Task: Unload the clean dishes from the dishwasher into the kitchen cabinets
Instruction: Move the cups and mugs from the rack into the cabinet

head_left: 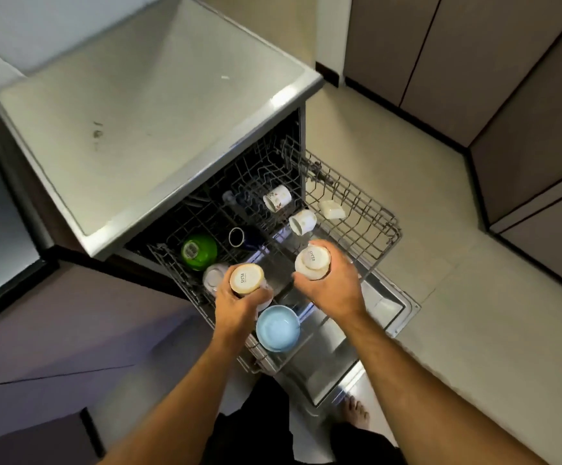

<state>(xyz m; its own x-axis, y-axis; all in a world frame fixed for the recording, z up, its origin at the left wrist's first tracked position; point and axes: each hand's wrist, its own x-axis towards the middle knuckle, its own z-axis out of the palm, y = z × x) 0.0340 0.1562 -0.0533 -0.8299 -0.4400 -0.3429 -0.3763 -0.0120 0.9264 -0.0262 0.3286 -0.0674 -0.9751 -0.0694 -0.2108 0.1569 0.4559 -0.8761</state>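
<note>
Mugs, green bowl, blue bowl (upside down) in rack

Green bowl, pale blue bowl, cream cups, grey wire rack.

"SISTA" is printed on both upturned cup bases; the green bowl's sticker is unreadable.

The rack juts out below the worktop. In it, 2 mugs lie far, a bowl near, another bowl left.
</note>
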